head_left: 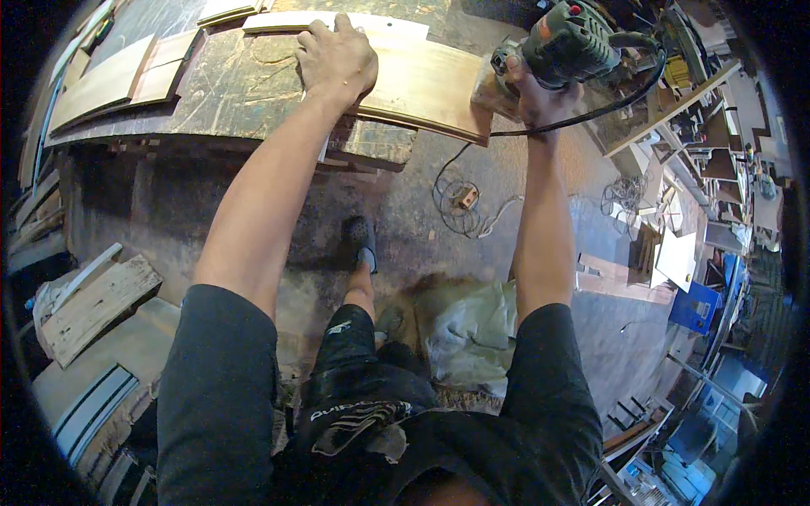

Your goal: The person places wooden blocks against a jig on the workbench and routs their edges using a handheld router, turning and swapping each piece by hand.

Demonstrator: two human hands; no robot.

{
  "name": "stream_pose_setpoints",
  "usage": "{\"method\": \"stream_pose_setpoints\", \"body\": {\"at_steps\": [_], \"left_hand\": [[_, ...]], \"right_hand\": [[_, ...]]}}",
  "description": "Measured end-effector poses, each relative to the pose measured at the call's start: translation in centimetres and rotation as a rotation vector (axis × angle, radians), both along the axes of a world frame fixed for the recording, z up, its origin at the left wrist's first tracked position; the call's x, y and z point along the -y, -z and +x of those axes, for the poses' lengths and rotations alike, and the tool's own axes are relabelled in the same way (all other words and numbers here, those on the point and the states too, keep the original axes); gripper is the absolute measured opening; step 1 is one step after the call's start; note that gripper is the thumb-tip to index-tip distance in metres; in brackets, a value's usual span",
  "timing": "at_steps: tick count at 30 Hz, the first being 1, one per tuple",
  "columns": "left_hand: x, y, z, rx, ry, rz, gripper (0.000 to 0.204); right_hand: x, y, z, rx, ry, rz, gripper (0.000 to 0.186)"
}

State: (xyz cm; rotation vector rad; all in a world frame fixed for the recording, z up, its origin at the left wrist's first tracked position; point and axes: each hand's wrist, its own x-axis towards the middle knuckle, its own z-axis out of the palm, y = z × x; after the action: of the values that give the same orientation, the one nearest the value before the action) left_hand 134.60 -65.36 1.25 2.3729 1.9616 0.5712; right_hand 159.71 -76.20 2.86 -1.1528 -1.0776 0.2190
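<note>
Crosswise board [430,83] is being pressed by spread left hand [339,61]; at its right end, 1 power tool [572,44] is being clutched by right hand [540,97].

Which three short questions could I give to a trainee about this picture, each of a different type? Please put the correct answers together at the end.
1. Multiple choice. Which of the person's hands grips the green power tool?
A) only the left
B) only the right
C) both

2. True or false. The left hand rests on the pale wooden board.

3. Fill in the missing word. The cord of the power tool is ____ in colour.

Key:
1. B, only the right hand
2. True
3. black
</note>
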Motion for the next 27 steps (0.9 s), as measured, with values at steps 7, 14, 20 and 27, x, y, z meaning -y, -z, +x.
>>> {"method": "stream_pose_setpoints", "body": {"at_steps": [7, 14, 20, 27], "left_hand": [[0.2, 0.2, 0.4, 0.042, -0.028, -0.039, 0.042], [-0.2, 0.1, 0.1, 0.012, -0.004, -0.009, 0.048], [0.0, 0.1, 0.1, 0.028, 0.0, -0.011, 0.047], [0.2, -0.7, 0.2, 0.035, -0.022, -0.074, 0.042]], "right_hand": [[-1.1, 0.6, 0.6, 0.069, 0.075, 0.062, 0.06], [-2.4, 0.4, 2.1, 0.141, 0.025, -0.015, 0.069], [-2.9, -0.3, 1.0, 0.085, 0.063, 0.09, 0.047], [-3.4, -0.1, 1.6, 0.11, 0.105, 0.043, 0.046]]}}
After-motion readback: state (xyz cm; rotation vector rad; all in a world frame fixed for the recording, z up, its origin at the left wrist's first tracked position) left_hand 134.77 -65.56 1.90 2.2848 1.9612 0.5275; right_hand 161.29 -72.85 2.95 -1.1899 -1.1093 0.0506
